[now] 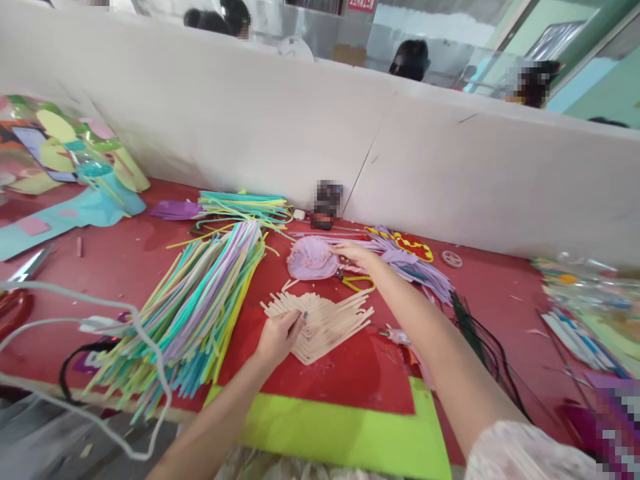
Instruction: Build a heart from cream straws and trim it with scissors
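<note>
A cream V-shaped piece made of pipe cleaners (pixel 323 327) laid side by side rests on a red mat. My left hand (pixel 283 337) is closed at its left side, fingers pinched on it. Beyond it lies a round lilac piece (pixel 311 260), like a shallow dish, with small pinkish bits along its edge. My right hand (pixel 353 255) reaches to the right edge of this piece, fingers drawn together; what they pinch, if anything, is too small to make out. A glue gun (pixel 399 335) with a metal tip lies under my right forearm, partly hidden.
A big bundle of coloured pipe cleaners (pixel 200 300) lies left, with a white cable (pixel 150 327) looping near it. Scissors (pixel 30 267) lie far left. Lilac pipe cleaners (pixel 417 267) and a tape roll (pixel 451 259) sit right. A white partition (pixel 250 113) stands behind.
</note>
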Demonstrator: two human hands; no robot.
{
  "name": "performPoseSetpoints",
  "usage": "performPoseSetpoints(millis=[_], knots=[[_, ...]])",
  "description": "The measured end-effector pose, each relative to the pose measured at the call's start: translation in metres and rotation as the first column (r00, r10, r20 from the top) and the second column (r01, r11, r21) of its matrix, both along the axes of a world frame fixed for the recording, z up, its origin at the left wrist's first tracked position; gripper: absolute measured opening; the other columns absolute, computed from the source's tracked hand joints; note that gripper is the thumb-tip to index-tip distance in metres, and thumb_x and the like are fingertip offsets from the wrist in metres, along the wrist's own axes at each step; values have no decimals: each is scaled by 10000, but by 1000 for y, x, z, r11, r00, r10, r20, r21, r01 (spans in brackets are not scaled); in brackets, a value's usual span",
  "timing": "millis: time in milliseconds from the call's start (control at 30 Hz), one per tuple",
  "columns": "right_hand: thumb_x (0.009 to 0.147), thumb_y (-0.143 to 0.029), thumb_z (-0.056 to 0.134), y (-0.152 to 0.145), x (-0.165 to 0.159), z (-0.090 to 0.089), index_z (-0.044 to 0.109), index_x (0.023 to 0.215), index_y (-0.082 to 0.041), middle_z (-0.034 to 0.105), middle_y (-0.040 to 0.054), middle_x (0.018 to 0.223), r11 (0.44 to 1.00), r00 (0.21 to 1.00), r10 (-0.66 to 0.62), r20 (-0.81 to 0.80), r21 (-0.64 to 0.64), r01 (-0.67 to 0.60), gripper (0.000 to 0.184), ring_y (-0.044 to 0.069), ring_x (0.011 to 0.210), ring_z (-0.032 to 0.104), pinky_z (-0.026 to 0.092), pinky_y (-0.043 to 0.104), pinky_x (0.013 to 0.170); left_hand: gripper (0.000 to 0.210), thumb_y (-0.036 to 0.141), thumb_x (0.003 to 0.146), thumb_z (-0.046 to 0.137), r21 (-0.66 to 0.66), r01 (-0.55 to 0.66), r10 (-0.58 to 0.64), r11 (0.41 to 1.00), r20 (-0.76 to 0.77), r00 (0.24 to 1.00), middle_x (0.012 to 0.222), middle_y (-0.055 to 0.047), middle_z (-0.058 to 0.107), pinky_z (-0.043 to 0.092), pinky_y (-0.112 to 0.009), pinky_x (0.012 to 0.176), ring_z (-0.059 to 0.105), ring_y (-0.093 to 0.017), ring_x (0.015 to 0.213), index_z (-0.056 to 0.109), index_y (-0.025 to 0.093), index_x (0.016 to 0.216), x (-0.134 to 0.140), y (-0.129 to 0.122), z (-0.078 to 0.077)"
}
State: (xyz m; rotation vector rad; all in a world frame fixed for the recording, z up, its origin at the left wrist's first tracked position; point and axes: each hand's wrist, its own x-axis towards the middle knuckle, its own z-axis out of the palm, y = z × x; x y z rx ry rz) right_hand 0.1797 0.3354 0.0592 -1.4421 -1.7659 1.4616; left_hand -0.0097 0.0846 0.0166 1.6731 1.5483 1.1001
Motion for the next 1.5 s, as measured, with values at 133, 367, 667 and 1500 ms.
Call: performPoseSetpoints(millis=[133,367,667,1500], knots=[[647,-435,814,-24,5,18,730,907,-167,613,-34,553,995,985,-88,-146,-51,82,382,78,464,477,435,209,456,326,443,947,350,-69,-103,113,992,164,980,567,9,530,419,-279,565,527,-150,537,526,269,736,-5,-6,4],[742,-544,696,-103,16,30,653,1065,-258,635,-39,715,927,846,-368,-385,-88,363,434,84,513,532,425,185,448,316,491,940,367,-192,-15,92,981,397,913,676,-13,606,510,-293,609,590,-152,612,571,265,857,-28,-22,13],[743,-452,744,-210,-4,0,681,1030,-298,686,-7,1004,778,577,-609,-544,-267,569,332,152,842,643,546,242,701,459,494,859,517,-247,121,56,961,608,792,1204,-107,657,571,-373,807,672,-231,1003,542,268,1257,-12,-14,13],[913,-418,555,-298,9,-64,628,1146,-214,660,24,839,909,951,-310,-3,293,297,318,152,764,628,499,250,702,397,215,823,544,-51,-231,231,972,-19,973,868,-12,627,481,-317,792,602,-170,803,525,197,1219,-11,-30,-16]])
